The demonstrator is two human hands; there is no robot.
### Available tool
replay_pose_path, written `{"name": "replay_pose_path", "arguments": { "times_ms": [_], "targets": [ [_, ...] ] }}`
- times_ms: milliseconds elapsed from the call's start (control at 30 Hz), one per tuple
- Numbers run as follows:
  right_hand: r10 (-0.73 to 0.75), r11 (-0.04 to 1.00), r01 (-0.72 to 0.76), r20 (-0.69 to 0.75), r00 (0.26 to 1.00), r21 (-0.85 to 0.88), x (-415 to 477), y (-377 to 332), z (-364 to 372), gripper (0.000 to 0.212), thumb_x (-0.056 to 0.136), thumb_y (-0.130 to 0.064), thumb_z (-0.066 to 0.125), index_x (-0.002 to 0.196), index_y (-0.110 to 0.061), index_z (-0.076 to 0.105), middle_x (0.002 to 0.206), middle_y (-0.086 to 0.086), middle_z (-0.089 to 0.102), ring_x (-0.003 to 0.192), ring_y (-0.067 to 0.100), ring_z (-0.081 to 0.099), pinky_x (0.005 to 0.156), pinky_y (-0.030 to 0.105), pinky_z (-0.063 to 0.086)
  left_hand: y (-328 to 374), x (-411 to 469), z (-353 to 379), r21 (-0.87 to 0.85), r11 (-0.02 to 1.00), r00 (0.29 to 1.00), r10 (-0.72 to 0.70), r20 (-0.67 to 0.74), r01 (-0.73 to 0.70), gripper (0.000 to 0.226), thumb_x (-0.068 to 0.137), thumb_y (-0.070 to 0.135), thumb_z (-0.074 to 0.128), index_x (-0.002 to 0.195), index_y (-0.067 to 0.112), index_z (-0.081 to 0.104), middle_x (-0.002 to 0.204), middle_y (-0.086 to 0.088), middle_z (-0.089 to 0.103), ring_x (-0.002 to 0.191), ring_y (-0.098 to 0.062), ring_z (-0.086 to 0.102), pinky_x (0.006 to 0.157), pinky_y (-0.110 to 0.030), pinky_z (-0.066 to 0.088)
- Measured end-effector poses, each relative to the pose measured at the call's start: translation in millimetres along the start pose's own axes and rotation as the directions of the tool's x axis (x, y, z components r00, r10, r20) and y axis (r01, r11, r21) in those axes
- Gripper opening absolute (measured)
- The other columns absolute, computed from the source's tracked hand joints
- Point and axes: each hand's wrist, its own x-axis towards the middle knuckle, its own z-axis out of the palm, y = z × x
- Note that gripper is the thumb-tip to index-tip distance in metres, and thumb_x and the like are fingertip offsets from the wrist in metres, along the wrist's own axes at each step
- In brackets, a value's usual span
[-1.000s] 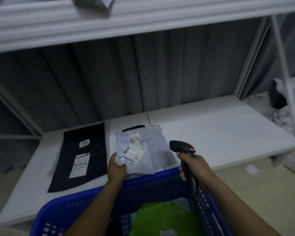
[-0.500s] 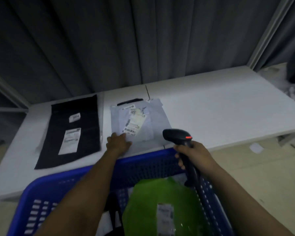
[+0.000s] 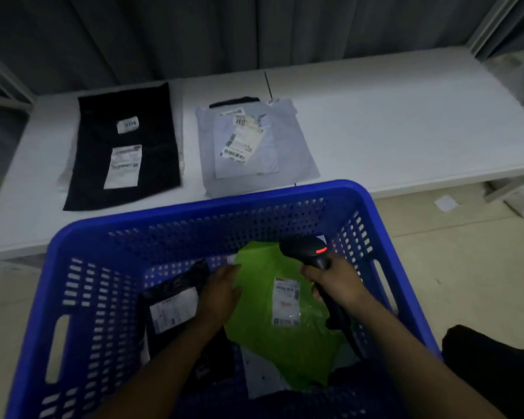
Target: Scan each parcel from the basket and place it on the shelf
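Left grip [image 3: 221, 294] at green parcel [image 3: 285, 346] edge, inside blue basket [image 3: 194, 214], right grip [image 3: 336, 282] holding scanner [image 3: 303, 249]

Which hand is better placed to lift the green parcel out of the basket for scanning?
Left. The left hand carries no tool and rests on the left edge of the green parcel; the right hand grips the scanner.

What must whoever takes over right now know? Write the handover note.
Left hand: inside the blue basket, at the left edge of the green parcel; grip unclear.
Right hand: fingers grip the scanner over the basket.
Done: dark parcel and grey parcel lie flat on the shelf.
Left: scan and shelve the green parcel, then the black bag beside it and the rest in the basket.
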Motion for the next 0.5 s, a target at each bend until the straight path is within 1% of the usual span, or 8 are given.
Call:
{"name": "replay_pose_path", "arguments": {
  "times_ms": [67, 133, 167, 200, 300, 367, 433, 500],
  "targets": [
    [0.05, 0.998, -0.049, 0.016, 0.999, -0.032, 3.9, 18.7, 7.4, 0.011, 0.086, -0.013, 0.069, 0.085, -0.011, 0.058, 0.045, 0.002, 0.058, 0.038, 0.015, 0.054, 0.045, 0.024, 0.043, -16.8, -2.4, 18.5, -0.125, 0.977, 0.982, -0.159, 0.1, 0.171, 0.051, 0.089, 0.032, 0.054, 0.131, 0.003, 0.056, 0.131, -0.02, 0.056, 0.117, -0.036, 0.055, 0.093, -0.033, 0.044],
    [0.096, 0.994, -0.095, 0.026, 0.995, -0.045, 10.8, 34.0, 12.8, 0.011, 0.087, -0.013, 0.068, 0.082, -0.014, 0.059, 0.047, 0.002, 0.059, 0.039, 0.015, 0.054, 0.044, 0.024, 0.043, -27.0, 6.2, 30.2, -0.212, 0.938, 0.961, -0.252, 0.116, 0.272, 0.036, 0.094, 0.018, 0.059, 0.125, 0.0, 0.059, 0.125, -0.022, 0.06, 0.112, -0.037, 0.057, 0.083, -0.025, 0.039],
    [0.119, 0.992, -0.118, 0.028, 0.992, -0.053, 14.9, 40.4, 14.7, 0.011, 0.087, -0.012, 0.068, 0.082, -0.015, 0.059, 0.048, 0.002, 0.059, 0.038, 0.014, 0.054, 0.042, 0.023, 0.043, -32.1, 12.9, 36.1, -0.232, 0.923, 0.95, -0.284, 0.132, 0.308, 0.036, 0.094, 0.012, 0.06, 0.127, 0.0, 0.057, 0.127, -0.023, 0.058, 0.114, -0.037, 0.056, 0.084, -0.025, 0.038],
    [0.14, 0.989, -0.138, 0.031, 0.99, -0.057, 19.1, 45.9, 16.5, 0.01, 0.088, -0.011, 0.067, 0.082, -0.014, 0.059, 0.047, 0.001, 0.058, 0.038, 0.014, 0.054, 0.042, 0.023, 0.042, -37.4, 20.2, 41.0, -0.242, 0.91, 0.939, -0.304, 0.16, 0.336, 0.041, 0.093, 0.013, 0.063, 0.131, 0.0, 0.054, 0.131, -0.023, 0.056, 0.117, -0.037, 0.054, 0.087, -0.028, 0.039],
    [0.192, 0.981, -0.193, 0.012, 0.981, 0.009, 31.0, 58.5, 22.5, 0.01, 0.087, -0.007, 0.066, 0.08, -0.009, 0.06, 0.051, 0.003, 0.057, 0.042, 0.021, 0.053, 0.044, 0.027, 0.041, -53.6, 39.6, 57.8, -0.194, 0.909, 0.921, -0.33, 0.204, 0.369, 0.068, 0.083, 0.034, 0.067, 0.14, 0.005, 0.046, 0.139, -0.021, 0.05, 0.123, -0.038, 0.05, 0.096, -0.037, 0.041],
    [0.218, 0.974, -0.218, 0.0, 0.976, 0.062, 36.8, 63.2, 27.0, 0.014, 0.088, -0.004, 0.064, 0.076, -0.009, 0.059, 0.054, 0.005, 0.056, 0.042, 0.022, 0.052, 0.044, 0.027, 0.04, -62.4, 49.4, 65.6, -0.178, 0.886, 0.897, -0.392, 0.205, 0.428, 0.077, 0.077, 0.039, 0.071, 0.139, 0.002, 0.045, 0.136, -0.021, 0.05, 0.12, -0.04, 0.05, 0.09, -0.04, 0.043],
    [0.236, 0.968, -0.235, 0.001, 0.972, 0.093, 40.1, 64.3, 31.4, 0.016, 0.088, -0.001, 0.063, 0.075, -0.008, 0.057, 0.05, 0.002, 0.055, 0.038, 0.019, 0.051, 0.04, 0.025, 0.039, -67.8, 51.3, 68.1, -0.161, 0.865, 0.873, -0.443, 0.202, 0.476, 0.067, 0.073, 0.043, 0.065, 0.124, 0.0, 0.054, 0.123, -0.024, 0.056, 0.111, -0.041, 0.055, 0.081, -0.04, 0.045],
    [0.247, 0.962, -0.245, 0.001, 0.969, 0.117, 41.2, 64.3, 35.2, 0.013, 0.087, 0.0, 0.063, 0.077, -0.007, 0.058, 0.053, 0.004, 0.057, 0.037, 0.017, 0.051, 0.039, 0.024, 0.04, -72.7, 47.8, 69.4, -0.109, 0.869, 0.867, -0.458, 0.196, 0.483, 0.055, 0.069, 0.045, 0.045, 0.105, 0.006, 0.062, 0.112, -0.025, 0.061, 0.103, -0.039, 0.059, 0.079, -0.039, 0.046]
  ]
}}
